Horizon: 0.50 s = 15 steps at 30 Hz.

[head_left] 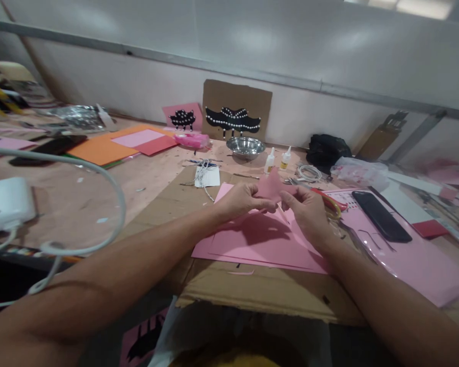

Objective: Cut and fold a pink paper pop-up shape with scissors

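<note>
Between my two hands is a small piece of pink paper (pixel 271 184), raised above the work surface. My left hand (pixel 247 199) pinches its left side between thumb and fingers. On the opposite side, my right hand (pixel 304 204) is closed on the paper's lower right edge. Below them, pink paper sheets (pixel 248 244) lie stacked on a piece of brown cardboard (pixel 268 290). Scissors with red and yellow handles (pixel 332 206) rest just beyond my right hand, partly hidden by it.
Behind the hands stand two glue bottles (pixel 270 160), a metal bowl (pixel 246 147) and a cardboard panel (pixel 237 92) with a beaded black shape. A black phone (pixel 381 215) lies at right on pink paper. Orange sheets (pixel 99 148) and a white cable (pixel 118 199) are at left.
</note>
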Available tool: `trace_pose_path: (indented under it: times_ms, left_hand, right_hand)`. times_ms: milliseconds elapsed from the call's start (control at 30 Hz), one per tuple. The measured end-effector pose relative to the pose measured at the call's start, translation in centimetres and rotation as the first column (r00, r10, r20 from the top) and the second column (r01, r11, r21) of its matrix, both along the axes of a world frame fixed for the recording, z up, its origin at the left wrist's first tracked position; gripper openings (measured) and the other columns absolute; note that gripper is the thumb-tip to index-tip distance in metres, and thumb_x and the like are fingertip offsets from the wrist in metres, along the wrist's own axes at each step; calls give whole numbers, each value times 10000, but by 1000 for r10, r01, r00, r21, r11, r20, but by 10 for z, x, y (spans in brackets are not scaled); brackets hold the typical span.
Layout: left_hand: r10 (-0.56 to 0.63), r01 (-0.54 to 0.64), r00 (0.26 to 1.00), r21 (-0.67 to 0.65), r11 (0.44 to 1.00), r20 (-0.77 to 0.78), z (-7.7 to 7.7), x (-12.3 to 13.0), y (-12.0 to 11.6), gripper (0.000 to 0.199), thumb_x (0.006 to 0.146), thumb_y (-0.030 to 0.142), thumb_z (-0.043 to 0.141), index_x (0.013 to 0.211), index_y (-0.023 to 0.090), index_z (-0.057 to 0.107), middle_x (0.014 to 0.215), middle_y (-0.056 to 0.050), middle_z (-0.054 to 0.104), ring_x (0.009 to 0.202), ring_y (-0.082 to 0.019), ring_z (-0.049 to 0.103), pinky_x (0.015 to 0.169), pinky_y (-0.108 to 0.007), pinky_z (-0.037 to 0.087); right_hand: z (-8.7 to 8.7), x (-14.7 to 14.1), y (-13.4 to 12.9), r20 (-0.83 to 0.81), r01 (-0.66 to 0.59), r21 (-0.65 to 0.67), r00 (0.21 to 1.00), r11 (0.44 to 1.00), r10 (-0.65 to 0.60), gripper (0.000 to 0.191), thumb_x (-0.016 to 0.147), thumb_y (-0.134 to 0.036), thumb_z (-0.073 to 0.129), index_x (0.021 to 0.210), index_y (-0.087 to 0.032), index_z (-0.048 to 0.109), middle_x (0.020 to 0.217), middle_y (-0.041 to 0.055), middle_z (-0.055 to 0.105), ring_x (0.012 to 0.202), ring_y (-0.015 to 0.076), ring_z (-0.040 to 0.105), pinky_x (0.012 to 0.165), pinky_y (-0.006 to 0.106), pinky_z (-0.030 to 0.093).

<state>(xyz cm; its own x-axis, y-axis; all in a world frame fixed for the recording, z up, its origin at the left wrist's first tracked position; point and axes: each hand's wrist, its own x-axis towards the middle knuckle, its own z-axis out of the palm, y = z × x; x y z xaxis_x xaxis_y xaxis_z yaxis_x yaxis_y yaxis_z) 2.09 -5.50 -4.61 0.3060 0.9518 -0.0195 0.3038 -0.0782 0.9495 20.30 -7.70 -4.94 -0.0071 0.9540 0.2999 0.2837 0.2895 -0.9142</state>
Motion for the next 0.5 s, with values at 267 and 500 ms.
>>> trace_pose_path:
  times_ms: [267, 500]
  left_hand:
    - [-127, 127, 992, 4, 992, 10, 0, -2, 1, 228, 726, 339, 759, 586, 172, 689, 627, -42, 704, 593, -136, 602, 561, -256, 410]
    - [-166, 172, 980, -42, 984, 109, 0, 2, -2, 284, 771, 239, 693, 507, 182, 605, 697, -60, 747, 723, -170, 698, 723, -284, 504]
  right_hand:
    - [0, -1, 0, 60, 27, 29, 998, 999, -29, 318, 794, -428, 664, 622, -183, 557, 618, 10, 574, 621, 136, 509, 619, 270, 405]
    - [2, -2, -2, 41, 31, 20, 999, 999, -32, 287, 783, -404, 672, 632, -181, 572, 610, 4, 572, 599, 131, 503, 591, 259, 398]
